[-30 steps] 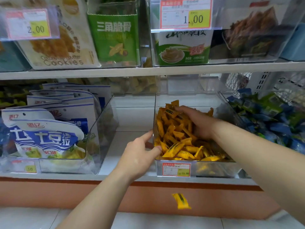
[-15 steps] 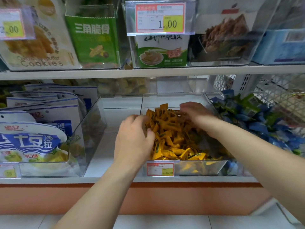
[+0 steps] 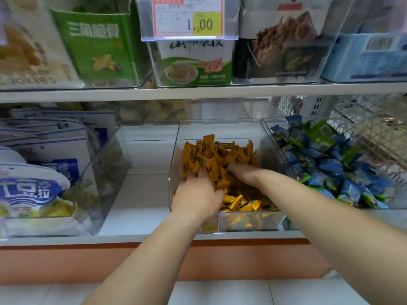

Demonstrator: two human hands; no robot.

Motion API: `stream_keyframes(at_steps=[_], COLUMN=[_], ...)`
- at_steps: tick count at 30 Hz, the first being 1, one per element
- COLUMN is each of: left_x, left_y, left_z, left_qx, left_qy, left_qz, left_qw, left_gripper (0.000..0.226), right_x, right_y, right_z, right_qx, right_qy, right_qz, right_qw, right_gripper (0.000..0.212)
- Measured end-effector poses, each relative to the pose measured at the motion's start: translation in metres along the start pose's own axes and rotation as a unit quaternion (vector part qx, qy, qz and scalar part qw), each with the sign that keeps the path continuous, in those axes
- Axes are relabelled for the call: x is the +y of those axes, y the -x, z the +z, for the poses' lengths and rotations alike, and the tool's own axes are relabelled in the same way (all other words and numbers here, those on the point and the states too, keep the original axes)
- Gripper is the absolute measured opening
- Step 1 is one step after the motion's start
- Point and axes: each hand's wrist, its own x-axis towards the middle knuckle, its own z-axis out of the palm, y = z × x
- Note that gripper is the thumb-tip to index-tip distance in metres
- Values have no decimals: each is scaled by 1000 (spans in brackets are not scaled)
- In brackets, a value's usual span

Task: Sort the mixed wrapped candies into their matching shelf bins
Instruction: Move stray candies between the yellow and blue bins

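From the head view, both my arms reach into the clear bin (image 3: pixel 220 128) in the middle of the lower shelf (image 3: pixel 136 190). The bin holds the orange wrapped candies (image 3: pixel 211 155), heaped toward its back, with a few brighter yellow ones near the front wall.

My left hand (image 3: pixel 196 194) lies on the left side of the heap, back up. Its fingers (image 3: pixel 199 175) point forward with the tips buried among the wrappers, so I cannot tell whether it grips any. My right hand (image 3: pixel 244 175) is dug into the pile just beside it. Its fingers are hidden under candies, so I cannot tell its grasp either.

A small price label (image 3: pixel 210 224) sits on the bin's front, partly behind my left wrist. The bin to the right is full of blue and green wrapped candies (image 3: pixel 330 164), and a white wire basket (image 3: pixel 363 119) stands behind them. To the left, apart from the middle bin, stand blue-and-white snack pouches (image 3: pixel 44 183). On the shelf above are a green box (image 3: pixel 97 45) and a price tag (image 3: pixel 189 17) reading 1.00.
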Motion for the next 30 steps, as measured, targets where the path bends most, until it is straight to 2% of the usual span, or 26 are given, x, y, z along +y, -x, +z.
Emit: stream_keyframes(at_steps=[2,6,10,13,16,17,20,22,24,26,28,30], left_x=[-2,-6,-6,-7,-9,-9,-11,-12,-12,-12,-12,-12], left_y=[-2,-4,-3,-4,-4,-4,-4,-4,-5,-5,-5,-8], left_z=[1,-1,-1,-1,2,3,5,4,4,4,5,6], left_qx=[-10,-21,-11,-6,-4,0,18,43,81,112,124,126], left_qy=[14,38,51,60,64,63,75,113,150,175,189,202], left_qz=[-1,0,9,3,8,12,27,30,17,3,-7,-9], left_qw=[1000,999,999,998,998,998,997,992,985,978,974,971], left_gripper=[54,58,60,62,63,65,76,73,61,54,55,59], right_x=[6,13,12,12,9,7,2,-3,-7,-12,-14,-12], right_y=[-2,-8,-10,-8,-5,-5,-2,2,4,5,8,14], right_z=[-1,1,-2,-2,-5,-6,-13,-20,-28,-39,-50,-56], right_qx=[-7,-51,-69,-86,-43,-16,34,39,35,31,44,54], right_qy=[-39,-97,-124,-145,-151,-132,-105,-118,-197,-314,-346,-312], right_qz=[6,18,14,35,19,-4,-64,-99,-119,-119,-124,-153], right_qw=[999,994,990,985,987,991,992,987,972,941,929,936], right_gripper=[40,50,43,48,58,55,30,43,58,34,12,16])
